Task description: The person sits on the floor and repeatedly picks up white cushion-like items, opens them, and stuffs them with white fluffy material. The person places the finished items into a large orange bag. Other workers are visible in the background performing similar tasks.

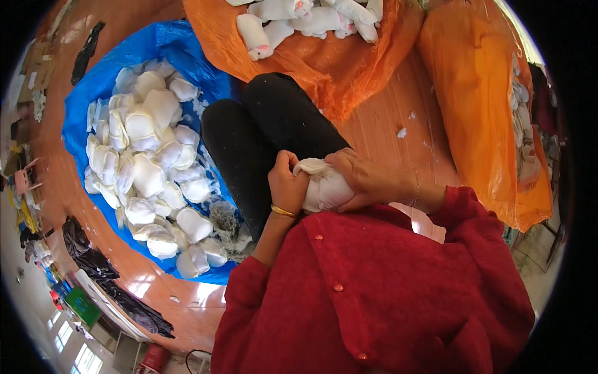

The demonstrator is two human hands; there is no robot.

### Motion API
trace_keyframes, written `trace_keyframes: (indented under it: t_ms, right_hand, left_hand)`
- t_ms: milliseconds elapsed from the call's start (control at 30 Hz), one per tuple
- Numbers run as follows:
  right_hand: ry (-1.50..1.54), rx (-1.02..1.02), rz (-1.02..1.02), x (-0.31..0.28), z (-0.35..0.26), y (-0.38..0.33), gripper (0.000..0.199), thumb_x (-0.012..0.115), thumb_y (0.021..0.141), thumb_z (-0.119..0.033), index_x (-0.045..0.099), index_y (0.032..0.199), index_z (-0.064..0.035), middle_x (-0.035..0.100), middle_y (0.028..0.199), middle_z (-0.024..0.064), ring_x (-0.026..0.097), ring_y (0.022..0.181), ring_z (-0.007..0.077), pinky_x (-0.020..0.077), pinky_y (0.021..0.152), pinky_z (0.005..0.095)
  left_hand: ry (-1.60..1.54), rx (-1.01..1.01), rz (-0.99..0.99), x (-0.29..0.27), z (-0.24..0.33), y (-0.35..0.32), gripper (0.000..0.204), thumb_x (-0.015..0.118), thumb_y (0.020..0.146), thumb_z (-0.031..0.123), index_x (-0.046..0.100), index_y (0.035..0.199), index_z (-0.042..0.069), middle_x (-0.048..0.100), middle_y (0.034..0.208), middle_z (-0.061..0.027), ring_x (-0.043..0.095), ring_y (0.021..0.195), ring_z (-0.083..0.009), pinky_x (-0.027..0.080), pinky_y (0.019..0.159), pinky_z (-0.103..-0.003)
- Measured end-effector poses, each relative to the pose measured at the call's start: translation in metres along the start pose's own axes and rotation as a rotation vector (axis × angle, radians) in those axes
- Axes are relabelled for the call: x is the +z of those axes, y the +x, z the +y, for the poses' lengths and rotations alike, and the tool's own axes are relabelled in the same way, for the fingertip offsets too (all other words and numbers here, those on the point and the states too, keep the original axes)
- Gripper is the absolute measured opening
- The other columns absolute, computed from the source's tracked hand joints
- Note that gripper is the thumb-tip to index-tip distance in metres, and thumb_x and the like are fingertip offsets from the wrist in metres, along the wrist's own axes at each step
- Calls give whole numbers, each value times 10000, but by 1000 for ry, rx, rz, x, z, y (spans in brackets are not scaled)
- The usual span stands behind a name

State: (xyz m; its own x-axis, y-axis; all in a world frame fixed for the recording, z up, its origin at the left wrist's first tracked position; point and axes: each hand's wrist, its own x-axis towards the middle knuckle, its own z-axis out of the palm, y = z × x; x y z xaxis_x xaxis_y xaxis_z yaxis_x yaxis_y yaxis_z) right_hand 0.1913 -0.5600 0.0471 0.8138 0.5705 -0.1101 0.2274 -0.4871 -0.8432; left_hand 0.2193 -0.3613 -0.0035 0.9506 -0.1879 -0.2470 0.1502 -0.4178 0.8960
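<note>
Over my lap, both hands grip a stuffed white fabric piece with a raw seam edge along its top. My left hand pinches its left edge, thumb up and fingers curled. Around its right side wraps my right hand, fingers closed on the cloth. Part of the piece is hidden behind the fingers. To the left, many similar puffy white fabric pieces lie heaped on a blue plastic sheet.
Beyond my knees an orange sack holds white plush toys with pink details. Another orange sack stands at the right. Grey-green fluff lies beside my left thigh. Black plastic lies on the brownish floor.
</note>
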Motion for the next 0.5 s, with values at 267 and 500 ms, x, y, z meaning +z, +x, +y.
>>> trace_keyframes:
  t_ms: [267, 500]
  right_hand:
    - [6, 64, 170, 13, -5, -9, 742, 816, 632, -292, 423, 1153, 63, 518, 1049, 215, 523, 982, 358, 448, 850, 389]
    - [31, 117, 219, 15, -7, -14, 724, 799, 649, -300, 438, 1158, 65, 553, 1013, 225, 543, 960, 367, 464, 819, 392]
  left_hand:
    - [-30, 43, -170, -17, 20, -9, 160, 613, 740, 25, 521, 871, 24, 548, 719, -82, 542, 636, -150, 453, 596, -279]
    - [-194, -2, -571, -52, 28, -2, 383, 691, 706, 145, 527, 1025, 10, 577, 917, -121, 579, 821, -214, 464, 765, -293]
